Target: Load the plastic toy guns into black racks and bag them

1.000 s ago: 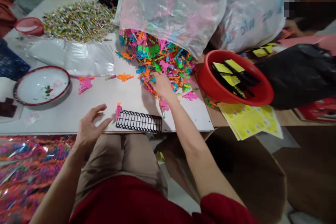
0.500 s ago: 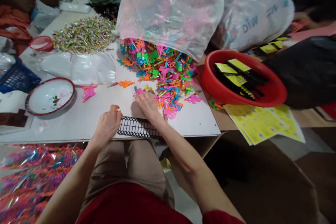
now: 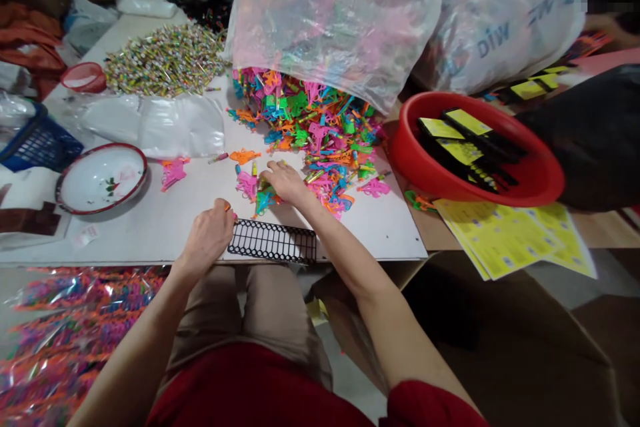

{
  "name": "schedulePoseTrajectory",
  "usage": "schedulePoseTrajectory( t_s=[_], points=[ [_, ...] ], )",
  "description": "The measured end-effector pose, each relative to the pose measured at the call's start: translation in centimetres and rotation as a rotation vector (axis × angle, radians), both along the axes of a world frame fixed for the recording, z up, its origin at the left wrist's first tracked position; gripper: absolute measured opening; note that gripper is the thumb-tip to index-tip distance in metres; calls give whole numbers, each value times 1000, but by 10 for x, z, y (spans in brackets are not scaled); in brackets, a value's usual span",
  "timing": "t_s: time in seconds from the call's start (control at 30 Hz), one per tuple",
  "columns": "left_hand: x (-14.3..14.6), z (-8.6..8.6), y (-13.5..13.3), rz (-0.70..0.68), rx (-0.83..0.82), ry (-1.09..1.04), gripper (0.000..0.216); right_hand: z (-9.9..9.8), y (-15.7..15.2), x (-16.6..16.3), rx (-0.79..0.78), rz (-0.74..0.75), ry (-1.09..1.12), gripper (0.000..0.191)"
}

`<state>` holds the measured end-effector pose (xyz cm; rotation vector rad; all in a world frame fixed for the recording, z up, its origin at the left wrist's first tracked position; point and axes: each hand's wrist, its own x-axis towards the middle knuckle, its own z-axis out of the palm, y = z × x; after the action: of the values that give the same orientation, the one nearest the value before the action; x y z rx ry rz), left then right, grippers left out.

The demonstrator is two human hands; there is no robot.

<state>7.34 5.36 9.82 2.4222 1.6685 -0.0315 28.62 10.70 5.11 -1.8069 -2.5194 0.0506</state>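
My left hand [image 3: 213, 232] is closed at the left end of a black plastic rack [image 3: 273, 240] with rows of round slots. Bits of orange and pink show at its fingertips, but what it holds is mostly hidden. Beyond the rack, my right hand [image 3: 287, 183] reaches over loose toy pistols, fingers bent and apart. A pink toy pistol [image 3: 246, 185] and a blue one [image 3: 266, 200] lie just left of its fingertips. Behind it, a pile of colourful toy pistols [image 3: 320, 137] spills from a large translucent plastic bag [image 3: 335, 20].
To the right stands a red basin [image 3: 415, 160] holding black racks with yellow cards, above yellow printed sheets [image 3: 515, 240]. At left are an enamel bowl [image 3: 95, 180], clear plastic bags [image 3: 165, 123] and a heap of small wrapped pieces [image 3: 165, 60]. A blue basket [image 3: 40, 140] stands at far left.
Several toy pistols now lie apart from the pile, nearer the rack. My right hand has shifted slightly to the right and away from me; my left hand stays by the rack.
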Motion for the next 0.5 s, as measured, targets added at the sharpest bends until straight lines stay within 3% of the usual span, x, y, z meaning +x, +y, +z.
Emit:
schedulePoseTrajectory(
  t_s=[0.23,0.33,0.43,0.5],
  points=[
    [-9,-5,-9,84,-13,-236,41,-6,7,-10,5,217,-61,26],
    [-13,-4,0,-18,-10,-424,53,-8,3,-25,-8,211,-89,26],
    [-13,-8,13,-144,-153,-479,45,-3,6,-31,-47,200,-60,27],
    [-11,-11,17,-126,-225,-471,42,5,5,-23,-33,111,0,25]
  ],
)
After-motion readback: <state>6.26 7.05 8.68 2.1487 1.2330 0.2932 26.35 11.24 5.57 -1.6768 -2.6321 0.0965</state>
